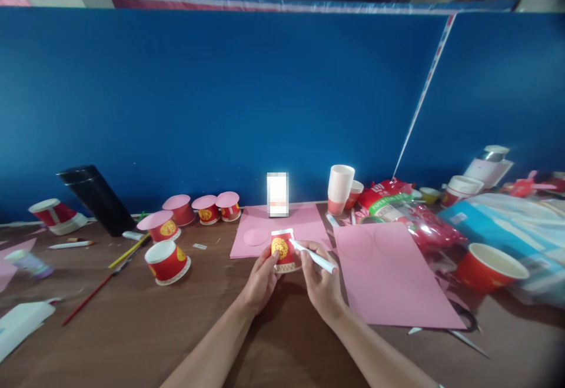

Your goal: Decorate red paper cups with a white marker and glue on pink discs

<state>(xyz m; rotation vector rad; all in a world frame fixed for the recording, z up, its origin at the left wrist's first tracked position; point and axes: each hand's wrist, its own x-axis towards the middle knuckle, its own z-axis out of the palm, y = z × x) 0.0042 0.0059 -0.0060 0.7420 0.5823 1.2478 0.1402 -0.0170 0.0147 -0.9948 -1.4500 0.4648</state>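
While I watch from the head view, I have the left hand (261,285) pinching a small red paper cup (288,252), thumb over its gold emblem, just in front of a pink paper sheet (309,223), and the right hand (324,285) pinching a white pen (316,258), its tip at the cup's upper right edge, though I cannot tell whether it touches. On the brown table (198,317) to my left stand another red cup (170,270) and four pink-topped cups (207,214); a larger pink sheet (388,282) lies to my right.
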